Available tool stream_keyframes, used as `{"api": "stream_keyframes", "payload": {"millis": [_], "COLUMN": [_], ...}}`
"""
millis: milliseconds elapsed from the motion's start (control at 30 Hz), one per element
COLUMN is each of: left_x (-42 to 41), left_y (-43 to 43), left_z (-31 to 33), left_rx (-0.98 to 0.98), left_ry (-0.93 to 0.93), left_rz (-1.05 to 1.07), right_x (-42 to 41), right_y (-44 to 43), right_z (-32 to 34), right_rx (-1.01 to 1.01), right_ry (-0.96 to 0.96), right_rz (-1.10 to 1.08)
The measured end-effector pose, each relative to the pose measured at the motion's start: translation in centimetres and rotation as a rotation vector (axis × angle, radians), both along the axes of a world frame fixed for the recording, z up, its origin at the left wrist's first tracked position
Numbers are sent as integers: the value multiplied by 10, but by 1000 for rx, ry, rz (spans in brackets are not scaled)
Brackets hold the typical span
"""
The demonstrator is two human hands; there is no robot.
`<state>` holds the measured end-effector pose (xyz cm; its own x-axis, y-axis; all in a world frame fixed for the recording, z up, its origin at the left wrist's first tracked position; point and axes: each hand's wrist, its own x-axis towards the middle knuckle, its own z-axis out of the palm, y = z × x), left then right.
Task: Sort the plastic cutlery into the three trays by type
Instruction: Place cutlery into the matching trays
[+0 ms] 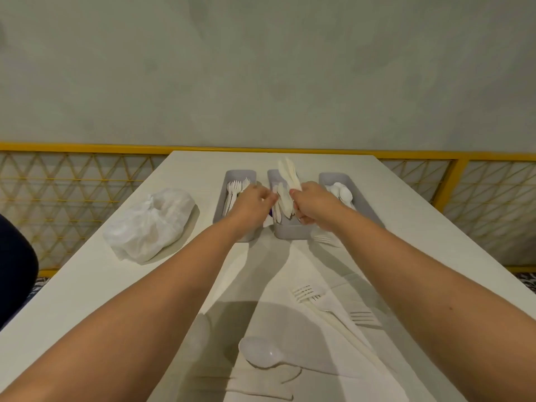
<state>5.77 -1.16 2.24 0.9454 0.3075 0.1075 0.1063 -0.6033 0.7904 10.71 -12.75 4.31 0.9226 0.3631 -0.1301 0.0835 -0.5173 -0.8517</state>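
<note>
The right hand grips a bundle of white knives by the handles, blades pointing up and away, over the middle tray, which already holds knives. The left hand hangs between that tray and the fork tray; its fingers look curled, but I cannot tell if they hold anything. Spoons lie in the right tray. Loose forks and a spoon lie on the counter nearby. These pieces should be very light, slick and slightly bendy, so a pinch at mid-handle seems best, and a bundle may fan apart.
</note>
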Motion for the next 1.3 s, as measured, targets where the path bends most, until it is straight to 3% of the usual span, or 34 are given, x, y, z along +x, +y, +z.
{"api": "stream_keyframes", "payload": {"millis": [100, 300, 500, 700, 867, 933, 1133, 1300], "left_x": [12, 18, 21, 16, 15, 14, 3, -10], "left_y": [11, 17, 20, 22, 21, 19, 4, -14], "left_z": [-15, -25, -27, -25, -26, -27, -15, -4], "left_rx": [409, 696, 687, 584, 578, 557, 494, 406], "left_ry": [144, 344, 349, 325, 317, 248, -187, -208], "left_rz": [-113, -280, -276, -296, -284, -250, -134, -221], "right_x": [24, 36, 47, 51, 42, 41, 28, 15], "right_y": [3, 27, 45, 55, 45, 35, -8, -38], "right_z": [-5, -17, -37, -32, -21, -9, 21, 27], "right_rx": [-82, -362, -393, -802, -829, -808, -779, -801], "right_ry": [24, -1, -153, -128, -246, -248, -278, -262], "right_rz": [-30, 38, -43, 17, 163, 205, 288, 292]}}
